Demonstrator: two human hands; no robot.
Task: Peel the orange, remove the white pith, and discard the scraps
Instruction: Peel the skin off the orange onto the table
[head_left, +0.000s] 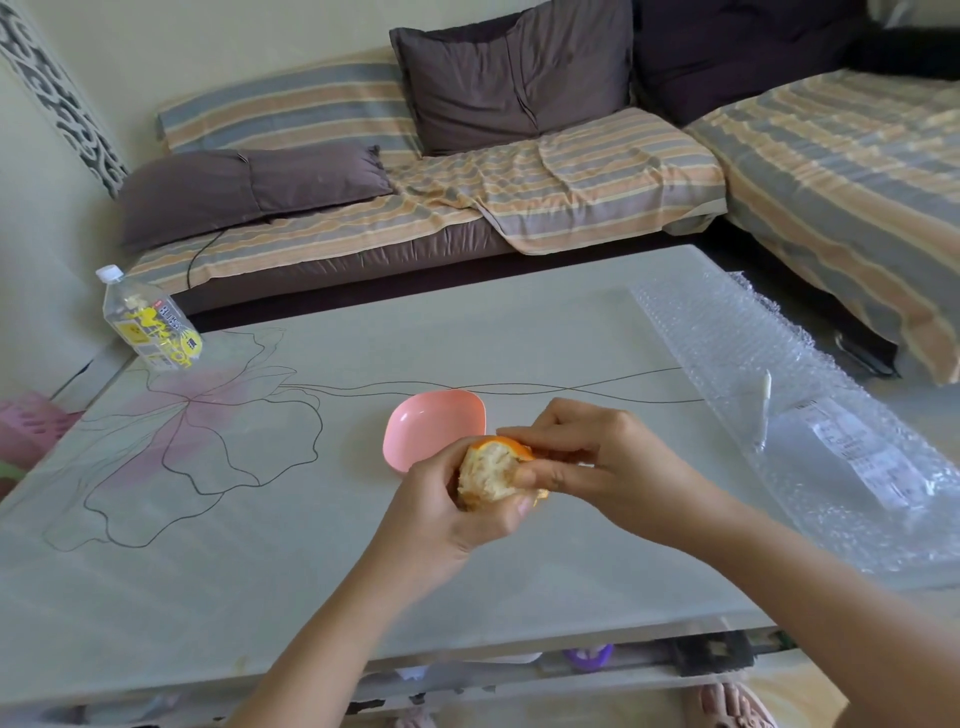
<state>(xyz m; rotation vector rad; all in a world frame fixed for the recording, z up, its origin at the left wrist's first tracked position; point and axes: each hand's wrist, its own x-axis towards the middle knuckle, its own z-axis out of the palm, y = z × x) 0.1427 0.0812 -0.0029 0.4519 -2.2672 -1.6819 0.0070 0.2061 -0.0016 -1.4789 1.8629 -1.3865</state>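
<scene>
Where the orange sits: the orange (488, 470) is held above the surface (311, 545), cupped in the left grip (441, 514), whose fingers curl round its near side.
Right grip: the right grip (597, 462) is closed in a pinch, thumb and fingers on the peel (506, 446) at the fruit's far side.
Handling: probably light, soft and juicy. The bared face is pale with pith. A hard squeeze could burst the segments, so a loose hold round the body suits, pulling the rind at its torn edge.
Hidden: both hands cover the underside and right side, so how much rind is left cannot be told.
Pink bowl: the pink bowl (410, 421) lies just beyond the hands, its near edge hidden behind them.
Farther off: bubble wrap (753, 364) lies to the right, a bottle (150, 327) stands near the far-left corner, and a sofa (467, 208) is beyond.
</scene>
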